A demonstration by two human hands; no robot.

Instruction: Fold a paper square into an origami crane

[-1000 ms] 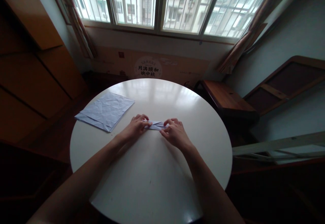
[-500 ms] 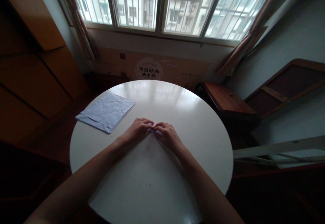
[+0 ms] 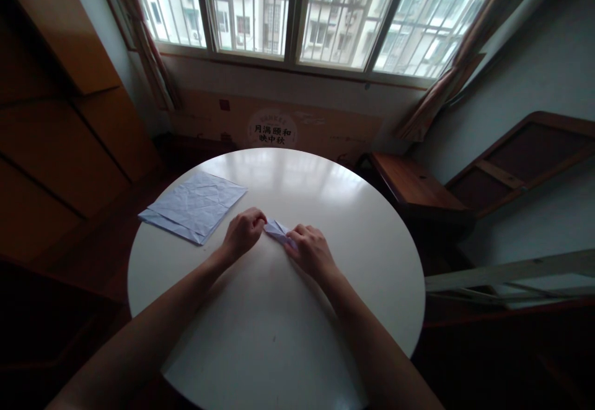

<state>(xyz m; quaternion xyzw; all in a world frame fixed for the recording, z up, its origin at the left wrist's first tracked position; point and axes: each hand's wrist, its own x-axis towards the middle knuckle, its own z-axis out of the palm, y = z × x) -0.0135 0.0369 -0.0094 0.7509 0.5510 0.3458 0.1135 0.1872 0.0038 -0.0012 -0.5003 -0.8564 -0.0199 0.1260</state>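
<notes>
A small piece of folded pale paper is held between my two hands, just above or on the white round table; which of these I cannot tell. My left hand is closed, its thumb and forefinger pinching the paper's left end. Around the right end of the paper, the fingers of my right hand are closed, hiding part of it. Creases and flaps show on the stretch between the hands.
Creased pale sheets of paper lie at the table's left edge. Behind the table stands a printed board below the barred window. A wooden bench is at the right, and wooden cabinets are at the left.
My left hand has shifted left, away from the right hand, and turned more into a fist. More of the folded paper now shows between the hands.
</notes>
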